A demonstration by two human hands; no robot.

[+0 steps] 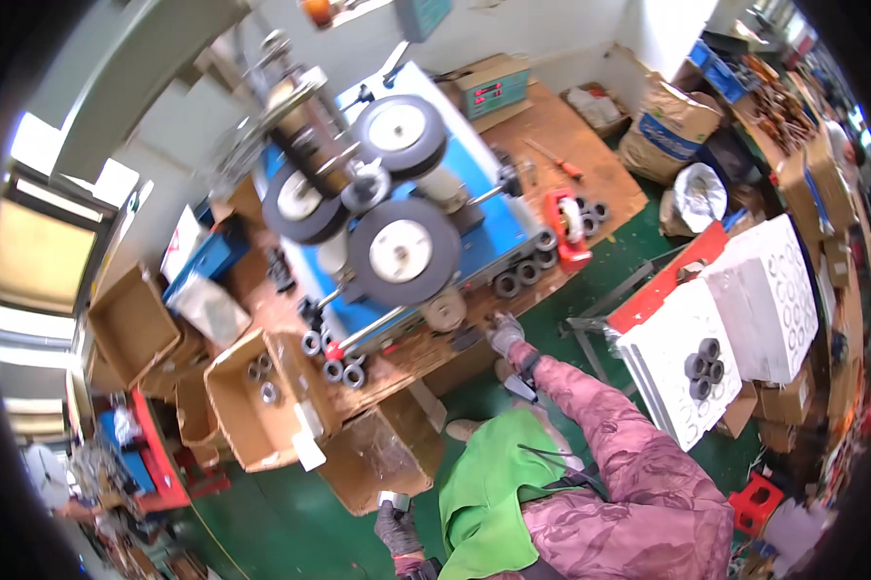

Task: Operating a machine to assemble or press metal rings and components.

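One grey-gloved left hand (396, 532) grasps a short, pale cylinder (393, 500), which stands out just beside the lower cardboard box (350, 480). The person's right hand (506, 334), in a light glove, is at the bench's front edge; whether its fingers are closed on anything cannot be told. Above it sits a blue machine bed (484, 246) bearing three dark wheels (402, 251). Dark rings (527, 271) line its right front corner, with more rings (354, 375) at its left. Another cardboard box (252, 450) holds a few rings, and a small cluster (704, 368) rests on the white board (650, 362) at right. The work looks partway along: one piece is in hand, while many lie about. Which are finished and which are left cannot be told.
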